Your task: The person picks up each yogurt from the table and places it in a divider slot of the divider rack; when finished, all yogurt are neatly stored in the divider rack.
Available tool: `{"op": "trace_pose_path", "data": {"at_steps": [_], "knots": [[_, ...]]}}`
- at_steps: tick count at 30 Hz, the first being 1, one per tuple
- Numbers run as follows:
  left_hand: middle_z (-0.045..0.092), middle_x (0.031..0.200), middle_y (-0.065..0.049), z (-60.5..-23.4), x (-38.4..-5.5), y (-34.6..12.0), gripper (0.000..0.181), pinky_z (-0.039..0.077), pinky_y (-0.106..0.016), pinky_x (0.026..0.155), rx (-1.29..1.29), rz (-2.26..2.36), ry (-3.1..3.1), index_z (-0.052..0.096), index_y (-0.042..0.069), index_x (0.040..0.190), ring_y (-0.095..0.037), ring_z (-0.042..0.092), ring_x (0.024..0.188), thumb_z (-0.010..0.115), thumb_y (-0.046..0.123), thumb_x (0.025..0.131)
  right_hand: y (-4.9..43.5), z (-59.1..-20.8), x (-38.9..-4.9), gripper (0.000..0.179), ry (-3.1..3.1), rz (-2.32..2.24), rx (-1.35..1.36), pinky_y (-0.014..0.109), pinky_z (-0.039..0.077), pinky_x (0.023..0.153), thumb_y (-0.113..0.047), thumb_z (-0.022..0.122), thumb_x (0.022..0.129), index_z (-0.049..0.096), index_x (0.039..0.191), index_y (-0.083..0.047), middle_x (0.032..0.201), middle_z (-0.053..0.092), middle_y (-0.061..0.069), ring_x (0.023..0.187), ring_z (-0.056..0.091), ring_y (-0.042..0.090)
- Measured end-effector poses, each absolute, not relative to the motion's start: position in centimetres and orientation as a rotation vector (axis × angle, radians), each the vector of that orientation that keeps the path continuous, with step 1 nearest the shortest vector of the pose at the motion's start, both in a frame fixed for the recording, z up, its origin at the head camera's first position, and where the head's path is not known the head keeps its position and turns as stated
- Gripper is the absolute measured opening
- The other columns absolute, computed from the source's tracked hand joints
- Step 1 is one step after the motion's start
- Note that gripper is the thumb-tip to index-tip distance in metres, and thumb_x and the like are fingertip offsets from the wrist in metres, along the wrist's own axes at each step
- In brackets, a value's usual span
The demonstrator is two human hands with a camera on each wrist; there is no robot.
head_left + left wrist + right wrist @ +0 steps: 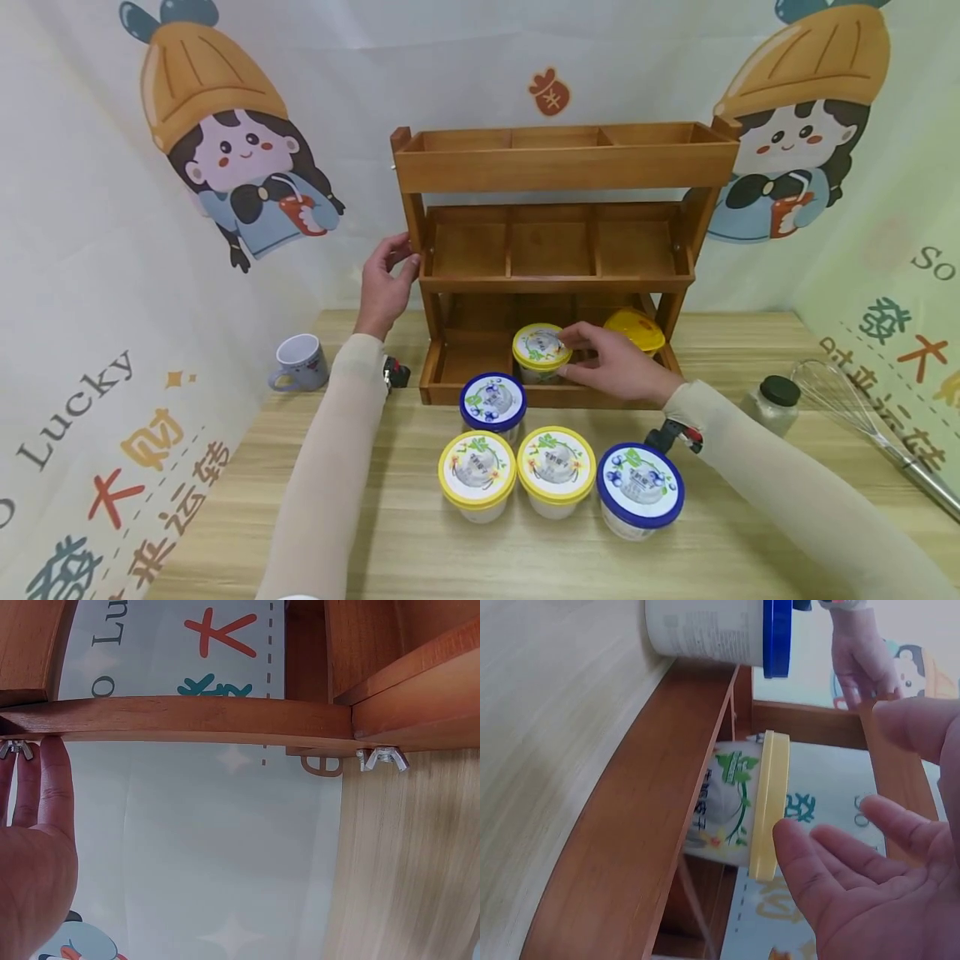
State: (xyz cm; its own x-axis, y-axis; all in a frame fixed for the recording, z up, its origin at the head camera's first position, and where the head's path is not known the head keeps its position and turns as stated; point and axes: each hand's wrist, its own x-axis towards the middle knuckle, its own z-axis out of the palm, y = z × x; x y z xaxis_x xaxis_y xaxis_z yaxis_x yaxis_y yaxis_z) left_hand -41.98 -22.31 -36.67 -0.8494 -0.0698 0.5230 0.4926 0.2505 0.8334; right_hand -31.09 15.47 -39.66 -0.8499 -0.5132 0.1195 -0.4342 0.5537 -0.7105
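A wooden three-tier rack [562,171] stands against the back. My left hand [386,283] touches its left side post; in the left wrist view the fingers [54,784] look straight, tips against the wood beside a wing nut. A tub with a yellow lid [542,346] sits in the bottom tier's middle compartment, tilted. Beside its lid is my right hand [618,362], thumb and fingers spread apart. In the right wrist view one fingertip is at the yellow lid [771,806], contact unclear, and the thumb stands away from it. Behind this hand lies a yellow object [636,327], partly hidden.
In front of the rack stand two tubs with yellow lids [477,469] and two with blue lids [640,485]. A mug [301,363] is at the left. At the right are a jar with a dark lid [776,404] and a whisk [862,412]. Printed cloth hangs around the table.
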Motion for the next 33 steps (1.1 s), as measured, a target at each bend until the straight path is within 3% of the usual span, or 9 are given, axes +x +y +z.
{"op": "trace_pose_path", "data": {"at_steps": [13,23,26,33], "knots": [[0.064,0.139,-0.016,-36.9,-42.1,-22.1,0.038,0.059,-0.040,0.105,-0.388,-1.626,-2.061,0.060,0.008,0.144,-0.027,0.062,0.135,0.063,0.014,0.107,14.2,-38.4,-31.1,0.056,2.613,-1.082,-1.014,0.047,0.061,0.101,-0.034,0.076,0.100,0.056,0.145,-0.007,0.148,0.062,0.014,0.133,0.063,0.035],[0.065,0.137,-0.016,-36.5,-42.3,-22.2,0.038,0.060,-0.039,0.103,-0.397,-1.625,-2.051,0.061,0.008,0.143,-0.026,0.063,0.133,0.064,0.012,0.106,17.3,-37.6,-27.7,0.044,2.680,-1.074,-1.012,0.050,0.062,0.098,-0.028,0.078,0.097,0.064,0.136,-0.010,0.133,0.071,0.008,0.120,0.068,0.027],[0.065,0.138,-0.015,-36.5,-42.3,-22.2,0.038,0.060,-0.040,0.104,-0.396,-1.624,-2.062,0.060,0.009,0.144,-0.025,0.062,0.134,0.064,0.013,0.106,18.5,-37.8,-26.5,0.041,2.699,-1.073,-1.030,0.044,0.063,0.096,-0.026,0.079,0.097,0.066,0.133,-0.013,0.131,0.072,0.005,0.119,0.069,0.029],[0.064,0.140,-0.015,-36.7,-41.9,-22.3,0.038,0.058,-0.042,0.107,-0.370,-1.634,-2.075,0.060,0.009,0.144,-0.025,0.061,0.136,0.063,0.015,0.107,20.6,-38.9,-24.0,0.040,2.631,-1.100,-1.059,0.040,0.063,0.096,-0.019,0.077,0.098,0.065,0.135,-0.011,0.138,0.069,0.015,0.121,0.069,0.039]]}}
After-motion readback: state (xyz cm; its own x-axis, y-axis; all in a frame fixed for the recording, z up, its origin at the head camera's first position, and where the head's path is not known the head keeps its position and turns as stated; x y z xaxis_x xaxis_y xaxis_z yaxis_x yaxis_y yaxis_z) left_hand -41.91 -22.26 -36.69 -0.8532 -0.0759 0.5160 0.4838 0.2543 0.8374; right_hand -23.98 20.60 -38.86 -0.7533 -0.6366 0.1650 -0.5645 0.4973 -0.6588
